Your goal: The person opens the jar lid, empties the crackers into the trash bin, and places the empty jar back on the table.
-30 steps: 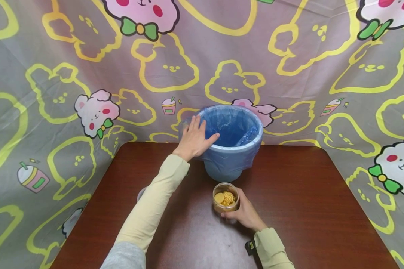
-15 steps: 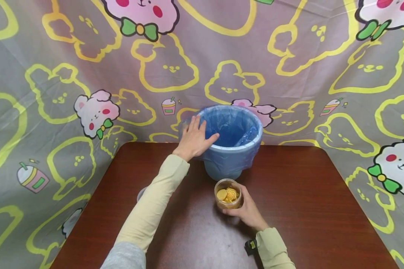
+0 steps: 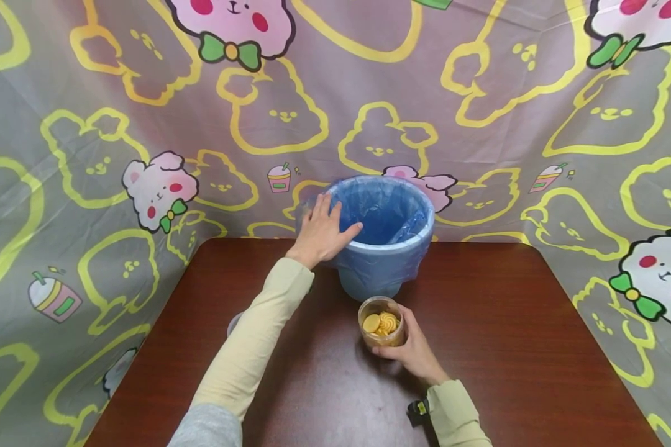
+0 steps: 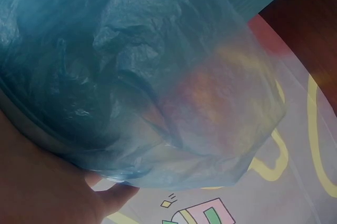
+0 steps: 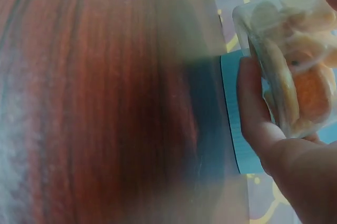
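A light blue trash bin [image 3: 369, 288] stands at the back of the table, lined with a thin blue plastic bag [image 4: 147, 34] folded over its rim. Spread fairly straight, the fingers of my left hand [image 3: 320, 233] rest on the bin's left rim and bag. In front of the bin, my right hand [image 3: 416, 352] grips a clear plastic jar [image 3: 381, 338] from its right side, thumb toward me. The jar has no lid on and contains several yellow cookies [image 3: 388, 321]. In the right wrist view the jar [image 5: 300, 66] appears above the tabletop, with the bin behind it.
The dark reddish-brown table [image 3: 509, 347] is bordered by a cartoon-printed cloth [image 3: 497, 124] at the back and both sides. A pale round edge [image 3: 233, 324] of something shows past my left forearm, mostly hidden.
The right hand has shifted the jar slightly up and to the right, mostly in the first half second. The left hand stays on the bin's rim.
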Motion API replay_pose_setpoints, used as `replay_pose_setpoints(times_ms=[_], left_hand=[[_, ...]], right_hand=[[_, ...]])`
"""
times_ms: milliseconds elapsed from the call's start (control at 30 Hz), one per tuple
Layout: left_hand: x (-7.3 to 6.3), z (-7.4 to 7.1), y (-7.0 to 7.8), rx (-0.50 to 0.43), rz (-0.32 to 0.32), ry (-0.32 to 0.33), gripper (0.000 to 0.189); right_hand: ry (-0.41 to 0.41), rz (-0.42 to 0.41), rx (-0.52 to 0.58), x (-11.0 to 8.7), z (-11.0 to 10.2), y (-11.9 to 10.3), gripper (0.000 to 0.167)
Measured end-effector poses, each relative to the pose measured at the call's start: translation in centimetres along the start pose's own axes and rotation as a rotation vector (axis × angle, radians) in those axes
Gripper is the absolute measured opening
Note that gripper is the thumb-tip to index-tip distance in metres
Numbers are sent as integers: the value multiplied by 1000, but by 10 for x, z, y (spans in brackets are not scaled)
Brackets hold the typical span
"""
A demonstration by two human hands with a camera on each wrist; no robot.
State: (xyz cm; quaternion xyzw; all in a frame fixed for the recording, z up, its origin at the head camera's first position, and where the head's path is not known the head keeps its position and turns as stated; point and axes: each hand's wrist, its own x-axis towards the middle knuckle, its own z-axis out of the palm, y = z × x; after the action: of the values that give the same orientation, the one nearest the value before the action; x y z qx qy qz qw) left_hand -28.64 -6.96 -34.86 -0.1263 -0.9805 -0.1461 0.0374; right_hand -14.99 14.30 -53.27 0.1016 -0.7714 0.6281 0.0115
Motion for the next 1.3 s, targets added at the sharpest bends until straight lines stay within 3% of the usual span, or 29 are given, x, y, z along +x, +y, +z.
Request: replay_pose_setpoints(times_ms=[233,667,1300], left_hand=[[0,0,-1,-3,4,1,88],[1,2,-1,4,5,10,87],[1,1,-1,6,2,8,87]], right_hand=[[5,2,27,0,-3,-3,96],[53,-72,45,3,-10,-9,96],[147,-52,93,2,-33,-26,90]])
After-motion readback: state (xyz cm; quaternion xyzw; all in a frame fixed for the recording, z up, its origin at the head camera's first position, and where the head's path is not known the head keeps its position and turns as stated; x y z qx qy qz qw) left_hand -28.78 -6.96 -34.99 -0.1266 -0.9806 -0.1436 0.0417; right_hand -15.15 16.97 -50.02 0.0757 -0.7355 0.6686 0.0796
